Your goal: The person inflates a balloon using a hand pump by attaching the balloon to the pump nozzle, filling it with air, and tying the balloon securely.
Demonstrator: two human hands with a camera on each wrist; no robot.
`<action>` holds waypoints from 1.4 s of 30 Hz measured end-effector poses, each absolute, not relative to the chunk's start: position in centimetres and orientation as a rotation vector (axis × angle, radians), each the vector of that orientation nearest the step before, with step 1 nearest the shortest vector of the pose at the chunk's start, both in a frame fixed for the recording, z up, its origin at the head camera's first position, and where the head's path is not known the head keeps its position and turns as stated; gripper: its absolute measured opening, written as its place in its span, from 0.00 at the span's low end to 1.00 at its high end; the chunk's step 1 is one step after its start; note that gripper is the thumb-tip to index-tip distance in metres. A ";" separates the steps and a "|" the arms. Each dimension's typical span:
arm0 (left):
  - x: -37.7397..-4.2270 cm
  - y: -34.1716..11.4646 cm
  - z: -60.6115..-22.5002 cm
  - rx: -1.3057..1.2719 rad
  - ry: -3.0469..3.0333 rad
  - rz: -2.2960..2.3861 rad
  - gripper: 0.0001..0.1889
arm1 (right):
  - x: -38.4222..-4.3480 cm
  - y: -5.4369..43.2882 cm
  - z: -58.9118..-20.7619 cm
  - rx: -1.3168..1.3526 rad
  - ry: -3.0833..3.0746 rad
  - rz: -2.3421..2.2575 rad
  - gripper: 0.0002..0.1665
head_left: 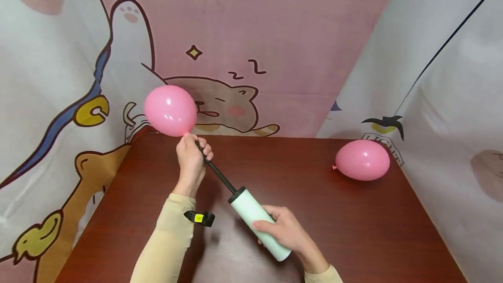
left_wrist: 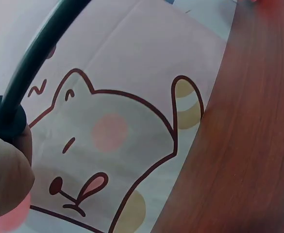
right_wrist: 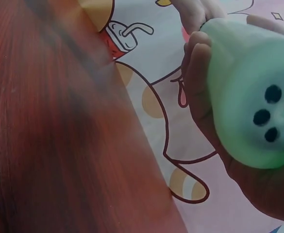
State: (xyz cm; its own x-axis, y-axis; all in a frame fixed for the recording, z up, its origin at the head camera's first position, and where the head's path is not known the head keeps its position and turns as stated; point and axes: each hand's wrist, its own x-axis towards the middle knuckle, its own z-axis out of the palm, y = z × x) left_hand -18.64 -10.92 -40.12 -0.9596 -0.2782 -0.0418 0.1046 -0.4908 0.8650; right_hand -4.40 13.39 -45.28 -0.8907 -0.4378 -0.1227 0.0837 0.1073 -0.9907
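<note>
A rounded pink balloon point(head_left: 170, 109) stands above my left hand point(head_left: 191, 154), its neck running into the curled fingers. That same hand grips the black end of a balloon pump point(head_left: 257, 219). Between both hands a length of black rod point(head_left: 222, 177) shows, drawn out of the mint-green barrel. My right hand point(head_left: 284, 228) wraps round the lower barrel, thumb on top, with the pump slanting down to the right. In the left wrist view the dark rod point(left_wrist: 40, 53) meets a round flange beside the thumb. Round dark holes mark the barrel's end point(right_wrist: 277, 145) in the right wrist view.
A second pink balloon point(head_left: 363, 160), its neck knotted, lies at the back right of the brown wooden table point(head_left: 377, 222). Cartoon-printed cloth point(head_left: 298, 56) hangs behind and along both sides. A black band point(head_left: 199, 218) with a yellow label sits at the left cuff.
</note>
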 end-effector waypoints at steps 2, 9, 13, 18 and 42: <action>-18.4 -10.7 -40.2 0.271 -1.444 -2.524 0.15 | -4.3 13.7 -45.3 -0.346 2.013 -1.834 0.20; -16.6 -7.5 -41.6 0.225 -1.478 -2.536 0.18 | -4.8 13.0 -45.2 -0.321 2.069 -1.850 0.21; -15.2 -5.7 -42.4 0.161 -1.561 -2.556 0.18 | -5.2 12.3 -44.8 -0.271 2.087 -1.895 0.22; -14.7 -5.7 -42.7 0.168 -1.574 -2.560 0.16 | -5.2 11.9 -45.0 -0.237 2.047 -1.904 0.23; -15.5 -4.7 -41.6 0.130 -1.565 -2.553 0.20 | -4.7 13.7 -44.7 -0.241 2.101 -1.875 0.20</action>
State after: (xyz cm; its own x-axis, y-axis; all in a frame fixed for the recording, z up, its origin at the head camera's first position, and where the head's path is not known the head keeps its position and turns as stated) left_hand -15.49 -4.69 -41.62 -0.9858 -0.1680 0.0016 0.0777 -0.4473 0.8910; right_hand -4.74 13.71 -44.71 -0.9364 -0.3294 -0.1207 0.0826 0.1273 -0.9884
